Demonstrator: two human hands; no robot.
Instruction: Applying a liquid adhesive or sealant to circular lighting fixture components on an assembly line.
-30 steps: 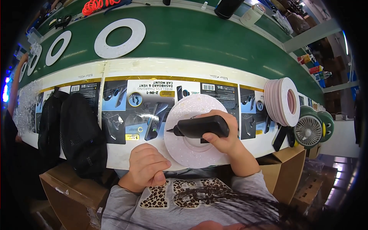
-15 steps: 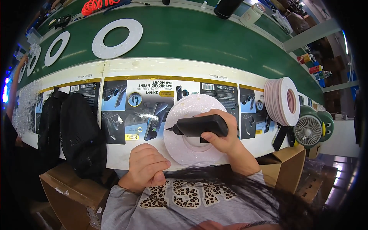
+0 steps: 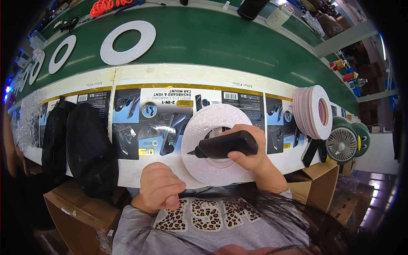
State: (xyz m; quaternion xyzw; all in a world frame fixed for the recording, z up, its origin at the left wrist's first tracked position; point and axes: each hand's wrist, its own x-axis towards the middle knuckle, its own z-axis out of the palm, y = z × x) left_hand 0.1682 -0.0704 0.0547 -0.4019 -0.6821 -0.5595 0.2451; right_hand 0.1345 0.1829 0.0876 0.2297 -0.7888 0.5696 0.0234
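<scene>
My right hand [image 3: 250, 151] grips a black squeeze bottle [image 3: 225, 145] with a pointed nozzle. It is held on its side, nozzle to the left, over a white glittery ring [image 3: 199, 170]. The ring lies flat on the worktop in front of me; the bottle and hand cover part of it and its hole. Left of the ring, near the worktop's front edge, my left hand [image 3: 159, 187] is closed with its fingers curled in. Whether anything is inside that fist is hidden.
A stack of similar rings [image 3: 312, 111] stands on edge at right, beside a small fan [image 3: 341, 145]. Black mesh sleeves [image 3: 91, 148] lie left, near clear plastic wrap [image 3: 29, 123]. Loose rings [image 3: 146, 40] lie on the green belt [image 3: 204, 51]. Cardboard boxes [image 3: 85, 208] sit below the worktop.
My right hand and the bottle have shifted slightly right and down. The rings on the belt have slid a little left. Another person's arm at far left has drawn back from the belt.
</scene>
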